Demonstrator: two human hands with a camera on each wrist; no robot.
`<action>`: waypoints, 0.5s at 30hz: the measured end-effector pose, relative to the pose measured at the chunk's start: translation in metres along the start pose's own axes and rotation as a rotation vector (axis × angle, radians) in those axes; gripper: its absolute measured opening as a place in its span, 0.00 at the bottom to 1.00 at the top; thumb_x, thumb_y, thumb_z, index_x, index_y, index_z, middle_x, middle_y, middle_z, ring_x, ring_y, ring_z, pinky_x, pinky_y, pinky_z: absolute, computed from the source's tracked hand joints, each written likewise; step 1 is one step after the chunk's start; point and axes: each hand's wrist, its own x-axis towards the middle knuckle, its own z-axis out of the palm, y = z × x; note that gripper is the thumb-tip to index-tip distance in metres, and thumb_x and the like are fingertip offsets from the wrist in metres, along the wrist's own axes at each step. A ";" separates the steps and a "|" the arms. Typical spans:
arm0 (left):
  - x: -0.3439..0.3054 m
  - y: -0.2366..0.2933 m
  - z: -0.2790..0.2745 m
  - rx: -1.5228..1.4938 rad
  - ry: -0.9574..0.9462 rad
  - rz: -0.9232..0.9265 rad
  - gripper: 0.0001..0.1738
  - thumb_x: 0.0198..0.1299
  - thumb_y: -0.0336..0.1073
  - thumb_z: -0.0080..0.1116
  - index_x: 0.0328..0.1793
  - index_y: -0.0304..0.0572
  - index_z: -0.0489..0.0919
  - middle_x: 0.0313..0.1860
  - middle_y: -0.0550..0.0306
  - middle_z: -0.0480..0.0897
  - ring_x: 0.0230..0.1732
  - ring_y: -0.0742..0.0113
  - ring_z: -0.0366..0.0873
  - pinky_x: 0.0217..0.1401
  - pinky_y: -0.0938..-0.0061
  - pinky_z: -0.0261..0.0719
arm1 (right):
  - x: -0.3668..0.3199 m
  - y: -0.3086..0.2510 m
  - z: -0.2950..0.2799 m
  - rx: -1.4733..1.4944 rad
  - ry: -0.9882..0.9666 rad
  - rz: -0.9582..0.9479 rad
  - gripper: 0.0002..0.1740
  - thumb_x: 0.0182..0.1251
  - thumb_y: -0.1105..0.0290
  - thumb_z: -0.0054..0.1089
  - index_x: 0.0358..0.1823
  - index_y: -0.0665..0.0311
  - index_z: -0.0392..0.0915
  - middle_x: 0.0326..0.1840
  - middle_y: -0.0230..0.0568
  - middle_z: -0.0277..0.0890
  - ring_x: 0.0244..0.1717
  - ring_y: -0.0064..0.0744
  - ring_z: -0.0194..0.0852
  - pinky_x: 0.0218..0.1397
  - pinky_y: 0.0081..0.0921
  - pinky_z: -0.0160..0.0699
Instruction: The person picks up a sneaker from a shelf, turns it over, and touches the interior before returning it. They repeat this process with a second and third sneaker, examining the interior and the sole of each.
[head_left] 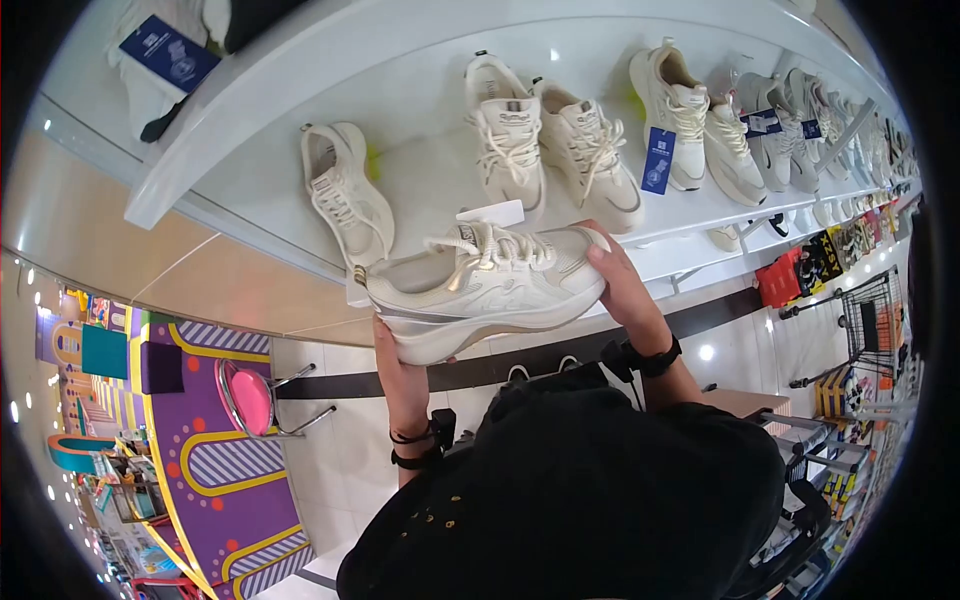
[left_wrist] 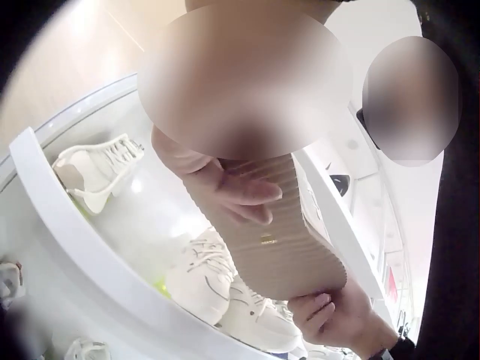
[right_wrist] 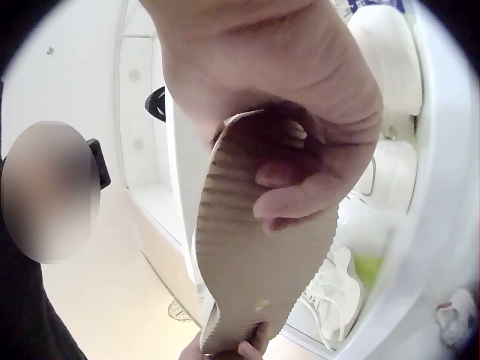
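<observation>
Both hands hold a white lace-up sneaker [head_left: 490, 290] sideways in front of the shelf, a white tag at its laces. The left hand [head_left: 402, 375] grips the heel end, and the right hand [head_left: 628, 285] grips the toe with the thumb on its upper side. In the left wrist view the ridged beige sole [left_wrist: 277, 255] faces the camera, with the left hand's curled fingers [left_wrist: 247, 196] across it. The right wrist view shows the right hand [right_wrist: 300, 112] wrapped round one end of the sole [right_wrist: 247, 262], fingertips on the underside.
A white shelf [head_left: 420, 150] behind holds a single white shoe [head_left: 345, 190], a pair of white sneakers [head_left: 510, 140] and several more to the right. A pink chair [head_left: 250, 397] stands lower left, a shopping cart [head_left: 868, 325] at the right.
</observation>
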 end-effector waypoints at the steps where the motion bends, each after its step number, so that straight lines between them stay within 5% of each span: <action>1: 0.001 0.003 -0.007 -0.005 -0.001 0.001 0.29 0.77 0.54 0.29 0.73 0.45 0.63 0.64 0.50 0.76 0.55 0.51 0.80 0.31 0.56 0.83 | 0.001 0.003 0.006 -0.005 0.000 -0.002 0.25 0.76 0.59 0.51 0.68 0.64 0.65 0.52 0.37 0.76 0.49 0.21 0.76 0.50 0.20 0.78; 4: 0.006 0.003 -0.029 -0.029 0.006 -0.013 0.28 0.78 0.53 0.30 0.74 0.45 0.62 0.64 0.50 0.75 0.56 0.52 0.80 0.32 0.58 0.83 | 0.001 0.006 0.017 -0.072 -0.051 0.031 0.26 0.76 0.58 0.52 0.69 0.63 0.65 0.51 0.36 0.77 0.47 0.21 0.78 0.45 0.20 0.81; 6: 0.013 -0.003 -0.049 0.031 0.008 0.007 0.30 0.78 0.55 0.30 0.75 0.42 0.59 0.66 0.51 0.72 0.64 0.60 0.74 0.61 0.62 0.77 | -0.002 0.002 0.030 -0.122 -0.063 0.109 0.27 0.76 0.57 0.52 0.70 0.63 0.65 0.52 0.38 0.77 0.47 0.22 0.79 0.44 0.20 0.82; 9: 0.015 -0.005 -0.060 0.287 0.003 0.133 0.29 0.78 0.54 0.32 0.71 0.39 0.62 0.65 0.50 0.72 0.67 0.61 0.70 0.72 0.66 0.64 | -0.002 0.014 0.045 -0.096 0.020 0.090 0.29 0.76 0.57 0.52 0.72 0.64 0.63 0.55 0.39 0.77 0.48 0.23 0.80 0.45 0.20 0.82; 13: 0.017 -0.006 -0.071 0.032 -0.020 0.003 0.27 0.78 0.54 0.32 0.67 0.40 0.64 0.60 0.50 0.75 0.60 0.62 0.76 0.60 0.65 0.77 | -0.009 0.032 0.050 -0.103 0.089 0.088 0.31 0.76 0.56 0.52 0.73 0.65 0.62 0.57 0.39 0.77 0.49 0.23 0.80 0.45 0.20 0.81; 15: 0.013 -0.001 -0.073 0.050 -0.037 -0.061 0.27 0.77 0.56 0.33 0.65 0.41 0.65 0.55 0.51 0.77 0.50 0.64 0.81 0.41 0.68 0.84 | -0.015 0.035 0.060 -0.150 0.141 0.077 0.31 0.76 0.55 0.52 0.73 0.66 0.61 0.56 0.38 0.77 0.46 0.23 0.80 0.40 0.20 0.82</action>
